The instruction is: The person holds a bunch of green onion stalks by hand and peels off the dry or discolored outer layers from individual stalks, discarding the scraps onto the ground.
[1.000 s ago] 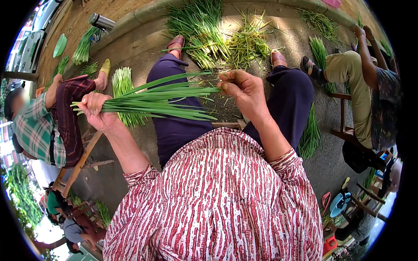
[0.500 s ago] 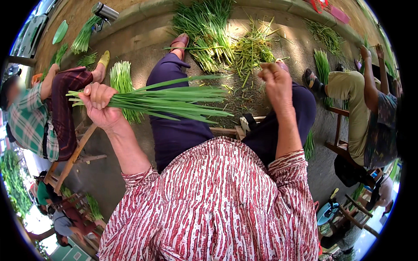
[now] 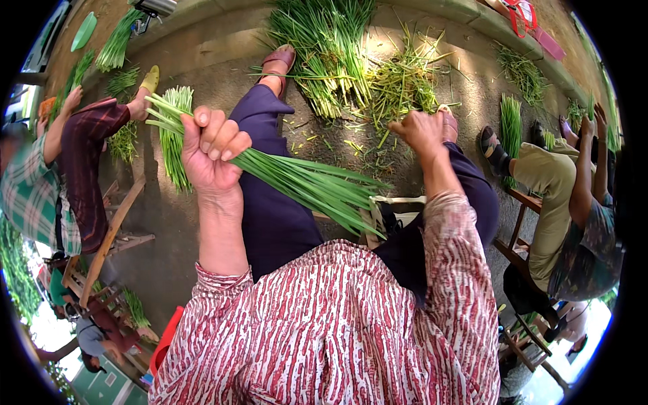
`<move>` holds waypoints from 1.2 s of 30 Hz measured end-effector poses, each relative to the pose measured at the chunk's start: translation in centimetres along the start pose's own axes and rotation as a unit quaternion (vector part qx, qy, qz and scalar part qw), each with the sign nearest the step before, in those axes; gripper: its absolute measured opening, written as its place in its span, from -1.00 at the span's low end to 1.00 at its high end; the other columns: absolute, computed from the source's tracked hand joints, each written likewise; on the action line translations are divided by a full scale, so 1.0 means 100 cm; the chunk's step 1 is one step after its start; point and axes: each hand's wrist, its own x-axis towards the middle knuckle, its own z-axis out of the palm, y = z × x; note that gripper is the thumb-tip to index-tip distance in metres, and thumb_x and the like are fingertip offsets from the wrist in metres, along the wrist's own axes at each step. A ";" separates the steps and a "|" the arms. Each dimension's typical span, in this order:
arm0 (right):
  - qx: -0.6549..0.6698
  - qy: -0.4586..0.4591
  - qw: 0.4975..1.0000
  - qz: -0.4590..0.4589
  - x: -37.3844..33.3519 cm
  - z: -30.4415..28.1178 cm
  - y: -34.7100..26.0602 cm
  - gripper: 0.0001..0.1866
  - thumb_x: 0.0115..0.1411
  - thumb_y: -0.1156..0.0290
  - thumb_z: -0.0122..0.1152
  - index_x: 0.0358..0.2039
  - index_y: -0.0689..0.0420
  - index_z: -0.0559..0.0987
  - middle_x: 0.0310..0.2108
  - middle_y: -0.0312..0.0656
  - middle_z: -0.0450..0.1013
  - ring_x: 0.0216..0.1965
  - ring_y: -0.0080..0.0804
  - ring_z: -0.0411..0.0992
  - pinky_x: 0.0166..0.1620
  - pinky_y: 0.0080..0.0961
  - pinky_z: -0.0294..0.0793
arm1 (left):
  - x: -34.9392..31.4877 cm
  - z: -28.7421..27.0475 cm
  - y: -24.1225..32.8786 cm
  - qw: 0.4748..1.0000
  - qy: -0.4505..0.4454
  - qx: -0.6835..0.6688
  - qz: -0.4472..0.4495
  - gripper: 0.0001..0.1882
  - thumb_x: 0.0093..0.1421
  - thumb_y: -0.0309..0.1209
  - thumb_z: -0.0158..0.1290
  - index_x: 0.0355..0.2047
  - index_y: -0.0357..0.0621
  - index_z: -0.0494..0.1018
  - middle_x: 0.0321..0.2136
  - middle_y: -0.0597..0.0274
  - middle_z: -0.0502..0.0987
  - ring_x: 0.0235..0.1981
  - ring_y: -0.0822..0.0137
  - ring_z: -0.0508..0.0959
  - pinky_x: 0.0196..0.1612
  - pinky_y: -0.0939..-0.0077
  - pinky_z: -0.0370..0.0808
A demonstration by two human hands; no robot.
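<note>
Red-and-white patterned cloth is covering the wearer's torso and upper arms as one shirt (image 3: 331, 317). Just ahead, the left hand (image 3: 216, 143) is wrapping its fingers tightly around one bunch of garlic chives (image 3: 297, 177), near the pale stalk ends. The bunch is slanting above the left thigh, its flat green leaves fanning out toward the gap between the knees. The right hand (image 3: 426, 135) is reaching forward with its back turned up, its fingers bending narrowly downward; whether they are holding anything, I cannot tell.

Two dark purple trouser legs (image 3: 270, 196) are spreading to either side, and two reddish-brown sandals (image 3: 281, 59) are resting beyond them, the right one partly hiding behind the right hand. Beside the left leg, one pale-stalked bundle (image 3: 174, 142) is lying on the pavement (image 3: 182, 236).

Two co-workers are sitting nearby: one at the left, wearing a green plaid shirt (image 3: 40, 179), and one at the right, wearing khaki trousers (image 3: 547, 175).

Farther ahead, one large heap of chives (image 3: 320, 54) and one pile of yellowed trimmings (image 3: 405, 79) are lying side by side. Beyond those, one concrete curb (image 3: 226, 23) is curving across, with one green dish (image 3: 84, 32) and one steel flask (image 3: 156, 6) showing at the far left.
</note>
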 end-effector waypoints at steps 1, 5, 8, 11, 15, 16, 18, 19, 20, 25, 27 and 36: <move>0.186 0.059 0.976 0.095 0.001 0.023 -0.004 -0.50 0.15 -0.09 0.04 -0.52 0.14 0.61 -0.42 0.07 0.53 -0.30 0.00 0.51 -0.17 -0.12 0.41 | 0.001 -0.002 -0.003 1.000 -0.017 0.002 -0.014 -0.72 0.32 -0.24 -0.13 -0.38 -0.22 0.30 -0.70 0.38 0.13 -0.69 0.50 0.19 -0.54 0.56 0.22; 0.275 0.107 0.953 0.060 0.001 0.097 -0.021 -0.72 0.05 0.25 0.08 -0.28 0.07 0.61 -0.28 0.06 0.52 -0.15 -0.03 0.48 -0.04 -0.17 0.40 | 0.003 -0.002 -0.010 0.999 -0.001 0.024 -0.021 -0.68 0.35 -0.21 -0.18 -0.36 -0.23 0.35 -0.69 0.39 0.15 -0.68 0.51 0.21 -0.53 0.55 0.26; 0.328 0.006 0.944 0.046 0.008 0.116 -0.023 -0.51 0.00 0.32 0.14 0.01 0.08 0.49 -0.09 0.09 0.45 -0.01 -0.06 0.41 0.07 -0.25 0.33 | 0.007 0.006 -0.015 0.997 -0.007 0.056 -0.044 -0.70 0.35 -0.22 -0.18 -0.36 -0.22 0.34 -0.69 0.39 0.16 -0.68 0.52 0.22 -0.54 0.55 0.26; 0.420 -0.048 0.903 0.081 0.012 0.119 -0.031 -0.46 0.00 0.27 0.16 0.03 0.16 0.47 -0.08 0.13 0.44 -0.03 -0.02 0.41 0.06 -0.31 0.34 | 0.004 0.012 -0.021 0.993 0.012 0.099 -0.061 -0.72 0.35 -0.24 -0.18 -0.36 -0.21 0.33 -0.69 0.40 0.16 -0.69 0.53 0.22 -0.55 0.55 0.27; 0.437 -0.068 0.895 0.067 0.028 0.124 -0.037 -0.49 -0.01 0.29 0.12 0.01 0.13 0.49 -0.10 0.12 0.45 -0.05 0.01 0.42 0.02 -0.27 0.37 | -0.001 0.024 -0.028 0.989 0.040 0.129 -0.065 -0.75 0.34 -0.27 -0.15 -0.36 -0.20 0.32 -0.71 0.42 0.15 -0.71 0.54 0.21 -0.56 0.55 0.28; 0.432 -0.062 0.897 0.076 0.031 0.126 -0.039 -0.50 0.00 0.29 0.11 0.00 0.12 0.50 -0.11 0.12 0.45 -0.06 0.00 0.42 0.01 -0.26 0.38 | -0.003 0.026 -0.029 0.988 0.047 0.134 -0.067 -0.75 0.34 -0.27 -0.15 -0.36 -0.20 0.32 -0.71 0.43 0.15 -0.71 0.54 0.21 -0.57 0.55 0.28; 0.422 -0.048 0.901 0.091 0.036 0.128 -0.045 -0.52 0.00 0.29 0.10 -0.01 0.10 0.51 -0.12 0.12 0.46 -0.07 0.00 0.43 0.00 -0.24 0.39 | -0.006 0.031 -0.032 0.985 0.060 0.144 -0.069 -0.76 0.33 -0.28 -0.14 -0.36 -0.20 0.32 -0.71 0.43 0.15 -0.71 0.55 0.21 -0.57 0.55 0.28; 0.401 -0.042 0.910 0.094 0.036 0.125 -0.046 -0.57 0.02 0.35 0.05 -0.04 0.09 0.53 -0.13 0.14 0.46 -0.07 0.00 0.43 -0.01 -0.20 0.40 | -0.007 0.035 -0.033 0.983 0.076 0.156 -0.066 -0.76 0.33 -0.27 -0.13 -0.37 -0.20 0.31 -0.71 0.44 0.15 -0.72 0.55 0.20 -0.59 0.56 0.28; 0.384 -0.037 0.917 0.100 0.037 0.125 -0.045 -0.58 0.02 0.38 0.03 -0.05 0.10 0.53 -0.12 0.14 0.45 -0.07 0.01 0.43 -0.02 -0.20 0.40 | -0.009 0.038 -0.035 0.981 0.080 0.166 -0.067 -0.75 0.34 -0.27 -0.15 -0.38 -0.20 0.30 -0.71 0.43 0.15 -0.72 0.55 0.20 -0.59 0.57 0.27; 0.326 0.069 0.938 0.101 0.053 0.127 -0.041 -0.67 0.04 0.52 -0.03 -0.15 0.19 0.52 -0.09 0.11 0.42 -0.07 0.07 0.41 -0.03 -0.16 0.41 | -0.016 0.052 -0.037 0.970 0.092 0.215 -0.066 -0.75 0.36 -0.28 -0.20 -0.39 -0.20 0.26 -0.70 0.43 0.15 -0.73 0.57 0.20 -0.60 0.60 0.27; 0.339 0.091 0.930 0.106 0.064 0.120 -0.039 -0.72 0.03 0.52 -0.03 -0.21 0.20 0.51 -0.08 0.09 0.40 -0.05 0.06 0.39 -0.03 -0.16 0.40 | -0.018 0.059 -0.038 0.964 0.111 0.233 -0.062 -0.75 0.36 -0.28 -0.20 -0.40 -0.19 0.24 -0.71 0.43 0.15 -0.74 0.57 0.20 -0.60 0.60 0.29; 0.268 -0.070 0.956 0.100 0.127 0.126 -0.028 -0.66 -0.02 0.35 0.19 -0.16 0.02 0.56 -0.01 -0.04 0.37 0.03 -0.04 0.35 0.03 -0.19 0.39 | -0.021 0.080 -0.044 0.945 0.165 0.276 -0.059 -0.73 0.26 -0.26 0.00 -0.44 -0.20 0.30 -0.76 0.42 0.17 -0.78 0.57 0.18 -0.66 0.59 0.26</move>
